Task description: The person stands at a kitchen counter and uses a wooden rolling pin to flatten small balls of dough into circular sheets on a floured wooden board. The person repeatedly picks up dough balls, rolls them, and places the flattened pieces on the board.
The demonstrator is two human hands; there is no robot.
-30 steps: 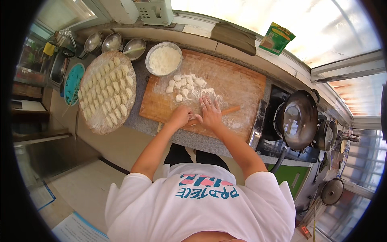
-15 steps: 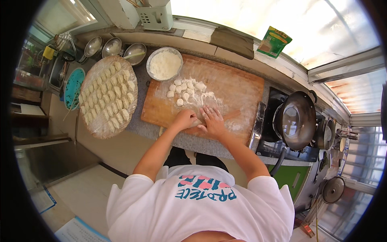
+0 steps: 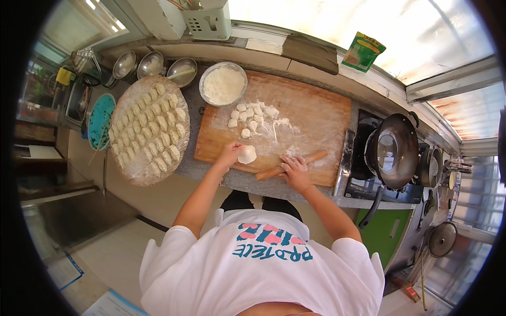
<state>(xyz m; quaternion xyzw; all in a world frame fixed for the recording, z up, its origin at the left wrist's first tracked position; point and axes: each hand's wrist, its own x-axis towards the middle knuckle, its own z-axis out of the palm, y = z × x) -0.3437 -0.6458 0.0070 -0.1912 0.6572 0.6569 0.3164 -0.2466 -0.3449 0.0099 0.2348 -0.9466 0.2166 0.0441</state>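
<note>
Rows of dumplings [image 3: 149, 127] are carried on a round tray [image 3: 138, 175]. A dough wrapper [image 3: 246, 155] is pinched by the left hand [image 3: 230, 154] above the near edge of a floured cutting board [image 3: 316, 105]; dough pieces [image 3: 249, 112] are clustered beyond. The rolling pin [image 3: 271, 173] is covered by the right hand [image 3: 295, 170]; whether it is gripped cannot be told.

White short-sleeved T-shirt [image 3: 263, 279] with teal-and-pink print [image 3: 271, 239], black legwear [image 3: 238, 200].

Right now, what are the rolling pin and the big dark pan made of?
The rolling pin looks like wood: plain, matte, warm brown. The big dark pan seems to be metal, perhaps iron or steel, because its smooth dark inside shines with pale reflections.
</note>
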